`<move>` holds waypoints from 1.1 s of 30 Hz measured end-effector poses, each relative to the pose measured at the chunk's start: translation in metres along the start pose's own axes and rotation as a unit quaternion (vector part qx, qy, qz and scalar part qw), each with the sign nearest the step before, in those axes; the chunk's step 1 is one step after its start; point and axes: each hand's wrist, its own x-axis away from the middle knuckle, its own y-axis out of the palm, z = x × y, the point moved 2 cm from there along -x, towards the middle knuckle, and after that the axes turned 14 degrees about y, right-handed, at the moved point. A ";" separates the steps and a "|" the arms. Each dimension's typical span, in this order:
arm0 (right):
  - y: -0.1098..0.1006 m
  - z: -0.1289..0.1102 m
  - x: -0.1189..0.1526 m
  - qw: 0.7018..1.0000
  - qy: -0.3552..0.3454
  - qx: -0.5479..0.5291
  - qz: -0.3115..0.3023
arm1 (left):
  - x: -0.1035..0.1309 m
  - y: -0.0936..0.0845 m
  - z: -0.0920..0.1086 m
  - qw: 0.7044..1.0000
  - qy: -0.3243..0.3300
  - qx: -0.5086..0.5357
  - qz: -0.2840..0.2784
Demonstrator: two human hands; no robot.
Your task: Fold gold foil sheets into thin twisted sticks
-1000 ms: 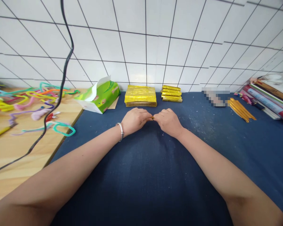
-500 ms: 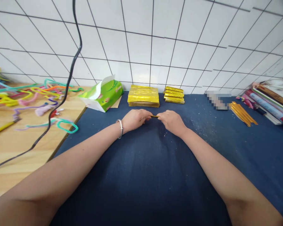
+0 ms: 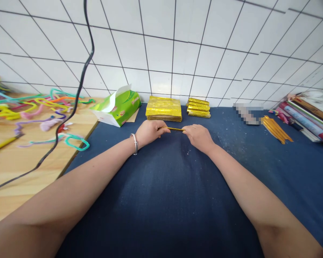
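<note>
A thin, narrow strip of folded gold paper [image 3: 175,129] stretches level between my two hands, low over the dark blue cloth. My left hand [image 3: 151,132], with a silver bangle at the wrist, pinches its left end between thumb and fingers. The right end is pinched by my right hand [image 3: 199,138]. Just beyond my hands stands a thick stack of gold foil paper [image 3: 163,108]. To the right of that stack lies a small pile of folded gold strips [image 3: 198,107]. The strip's ends are hidden by my fingers.
An opened green tissue pack [image 3: 121,107] stands at back left. Colourful fuzzy craft stems [image 3: 76,141] lie on the wooden table [image 3: 56,157], with a black cable [image 3: 82,79] hanging in front. More folded gold strips [image 3: 277,129] and piled books [image 3: 304,120] are at right. A tiled wall closes the back.
My hands have moved apart, the left one shifting left and slightly up, so more of the gold strip shows between them. Both hands keep hold of it.
</note>
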 end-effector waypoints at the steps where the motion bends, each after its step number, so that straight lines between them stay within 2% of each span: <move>1: 0.000 0.000 0.000 1.000 0.004 0.003 -0.001 | 0.000 0.000 0.000 1.000 0.001 0.001 0.004; 9: 0.003 0.006 -0.001 0.999 0.026 0.005 -0.025 | 0.001 0.003 -0.003 0.998 0.045 0.035 -0.014; 16: 0.000 0.005 -0.001 0.997 0.065 0.018 -0.026 | 0.000 0.000 0.000 1.000 0.019 0.001 -0.008; 24: 0.006 0.011 0.003 0.999 0.053 0.004 -0.001 | 0.002 0.006 -0.005 1.000 0.016 0.026 -0.003; 33: 0.007 0.013 0.003 0.997 0.063 0.034 0.012 | 0.003 0.003 -0.010 0.999 0.008 0.023 0.035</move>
